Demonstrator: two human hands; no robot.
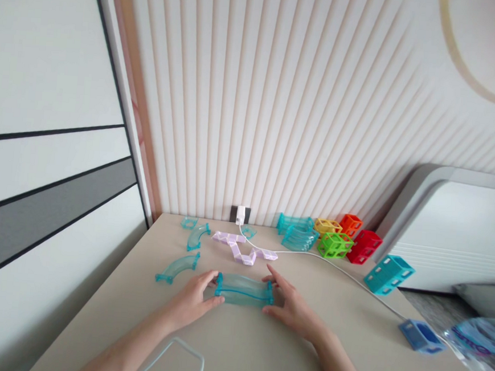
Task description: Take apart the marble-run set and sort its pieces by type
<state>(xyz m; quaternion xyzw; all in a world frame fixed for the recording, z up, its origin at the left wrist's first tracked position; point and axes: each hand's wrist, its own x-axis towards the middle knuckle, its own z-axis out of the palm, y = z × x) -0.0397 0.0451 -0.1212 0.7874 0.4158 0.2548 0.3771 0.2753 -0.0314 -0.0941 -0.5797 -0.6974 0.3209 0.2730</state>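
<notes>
Two bare hands at a straight, translucent teal plastic track piece (243, 292) with raised connector ends. The piece lies crosswise between the two sets of fingers, above or on a beige tabletop (234, 350); which of these cannot be told. The left hand (193, 298) has thumb and forefinger part-way spread about one end; the right hand (295, 309) spans the other end, its thumb and forefinger more widely parted. Whether either set of fingers is pressed firmly on the plastic cannot be told.

Beyond the left fingers lie two curved, translucent teal plastic track pieces, the nearer (177, 267) and the farther (198, 236). Ahead of the fingers, well short of touching, is a folded lilac strip of angular segments (246, 258); a thin white cable (310, 254) passes behind it. Farther off, beyond the right fingers, stands a lime-green open-frame plastic block (336, 246).

For good handling, even support at both ends would probably keep the piece level, with light thumb pressure, since thin plastic may flex, and fingertips clear of the connector faces.
</notes>
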